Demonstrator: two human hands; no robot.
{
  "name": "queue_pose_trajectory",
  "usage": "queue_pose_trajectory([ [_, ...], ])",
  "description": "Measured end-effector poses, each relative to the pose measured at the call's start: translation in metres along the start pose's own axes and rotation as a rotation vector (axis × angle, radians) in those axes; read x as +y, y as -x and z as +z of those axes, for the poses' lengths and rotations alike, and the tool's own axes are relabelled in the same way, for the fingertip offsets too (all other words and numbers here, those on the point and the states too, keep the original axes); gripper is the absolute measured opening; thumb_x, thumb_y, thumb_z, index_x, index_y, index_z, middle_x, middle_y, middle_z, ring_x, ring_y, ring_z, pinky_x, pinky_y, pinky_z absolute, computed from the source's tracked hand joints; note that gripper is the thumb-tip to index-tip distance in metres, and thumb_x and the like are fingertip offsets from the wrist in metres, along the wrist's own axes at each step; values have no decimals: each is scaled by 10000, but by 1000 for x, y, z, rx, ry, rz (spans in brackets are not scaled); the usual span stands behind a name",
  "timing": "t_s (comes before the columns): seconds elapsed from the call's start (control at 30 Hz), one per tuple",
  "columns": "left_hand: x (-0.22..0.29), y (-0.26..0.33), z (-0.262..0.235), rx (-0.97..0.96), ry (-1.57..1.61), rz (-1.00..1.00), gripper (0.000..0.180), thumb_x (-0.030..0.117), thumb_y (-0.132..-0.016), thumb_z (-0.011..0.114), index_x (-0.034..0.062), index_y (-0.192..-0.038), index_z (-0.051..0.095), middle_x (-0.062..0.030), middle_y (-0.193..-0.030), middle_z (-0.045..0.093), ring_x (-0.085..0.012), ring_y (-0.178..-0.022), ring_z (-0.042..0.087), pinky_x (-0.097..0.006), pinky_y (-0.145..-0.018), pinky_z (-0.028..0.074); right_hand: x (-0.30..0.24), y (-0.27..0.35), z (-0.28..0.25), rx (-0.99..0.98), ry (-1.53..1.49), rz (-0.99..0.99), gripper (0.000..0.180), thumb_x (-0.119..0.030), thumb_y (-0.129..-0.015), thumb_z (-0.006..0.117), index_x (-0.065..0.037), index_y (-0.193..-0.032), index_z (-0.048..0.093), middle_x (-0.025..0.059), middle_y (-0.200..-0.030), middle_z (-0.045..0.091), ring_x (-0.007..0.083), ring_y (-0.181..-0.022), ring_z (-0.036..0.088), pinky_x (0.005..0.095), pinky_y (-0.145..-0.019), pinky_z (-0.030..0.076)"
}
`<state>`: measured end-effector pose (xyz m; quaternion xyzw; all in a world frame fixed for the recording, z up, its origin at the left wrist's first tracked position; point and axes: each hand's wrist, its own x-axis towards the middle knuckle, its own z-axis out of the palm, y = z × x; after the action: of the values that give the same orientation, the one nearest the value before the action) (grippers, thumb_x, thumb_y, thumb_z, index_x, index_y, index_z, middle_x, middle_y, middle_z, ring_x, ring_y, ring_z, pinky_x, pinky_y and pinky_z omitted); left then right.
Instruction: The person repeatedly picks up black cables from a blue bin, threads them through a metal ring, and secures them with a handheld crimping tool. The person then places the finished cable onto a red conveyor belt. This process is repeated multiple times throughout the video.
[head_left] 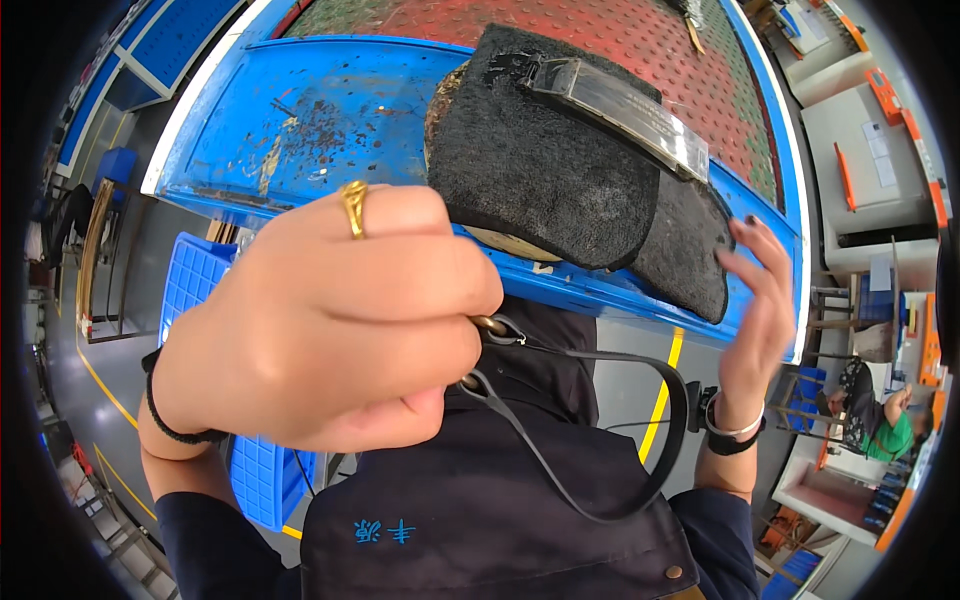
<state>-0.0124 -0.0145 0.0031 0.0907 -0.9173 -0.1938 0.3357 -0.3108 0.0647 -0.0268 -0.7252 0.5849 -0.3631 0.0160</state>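
Observation:
My left hand (350, 320), with a gold ring on one finger, is closed in a fist close to the camera. It grips both ends of a thin black leather-like strap (672, 405), with brass-coloured fittings showing at the fist. The strap hangs in a loop to the right, in front of my dark apron (480, 500). On the right, my slightly blurred right hand (762, 290) has its fingers apart and holds nothing. Those fingers are beside the edge of a black fabric pad (560, 160) on the blue bench. A scuffed clear plastic piece (630, 110) lies across the pad.
The blue bench (350, 110) has dark stains, and a red studded mat (590, 30) covers its far part. Below its left end stands a blue plastic crate (270, 480). A person in green (888, 430) is far off at the right.

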Motion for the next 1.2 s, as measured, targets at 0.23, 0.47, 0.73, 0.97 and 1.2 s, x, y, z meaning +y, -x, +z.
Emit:
queue_pose_trajectory([
  [0.23, 7, 1, 6, 65, -199, 131, 176, 102, -432, 604, 43, -589, 553, -42, -739, 553, -203, -576, 489, -292, -490, 366, 12, 11, -5, -234, 212, 64, 270, -207, -853, 452, -34, -948, 636, 143, -1155, 526, 348, -1198, 360, 431, -971, 285],
  [0.47, 11, -10, 11, 36, -191, 167, 190, 149, -436, 610, 39, -579, 549, -48, -726, 553, -199, -583, 486, -290, -490, 359, -44, -4, -5, -347, -190, -319, 520, -547, -849, 331, -139, -953, 637, 58, -898, 588, 293, -964, 514, 493, -958, 299],
  [0.73, 17, -11, 9, 22, -174, 119, 187, 150, -444, 611, 42, -587, 556, -41, -726, 549, -198, -593, 490, -284, -485, 362, -49, -8, 3, -406, -144, -465, 521, -566, -831, 329, -187, -1005, 642, 29, -864, 569, 256, -947, 510, 474, -973, 293],
  [0.97, 9, -6, 13, 56, -113, 137, 174, 103, -467, 627, 41, -617, 566, -49, -745, 557, -203, -587, 493, -279, -491, 378, -45, -5, 4, -382, -92, -422, 545, -573, -835, 312, -170, -994, 643, 36, -865, 565, 268, -942, 509, 478, -964, 299],
  [1.2, 16, 8, -16, 13, -79, -305, 162, 55, -524, 611, 37, -685, 610, -92, -797, 539, -190, -654, 502, -277, -562, 393, 8, -1, -15, 11, -32, 44, 381, -293, -883, 401, -16, -1055, 598, 139, -1008, 542, 335, -1021, 471, 429, -939, 311],
])
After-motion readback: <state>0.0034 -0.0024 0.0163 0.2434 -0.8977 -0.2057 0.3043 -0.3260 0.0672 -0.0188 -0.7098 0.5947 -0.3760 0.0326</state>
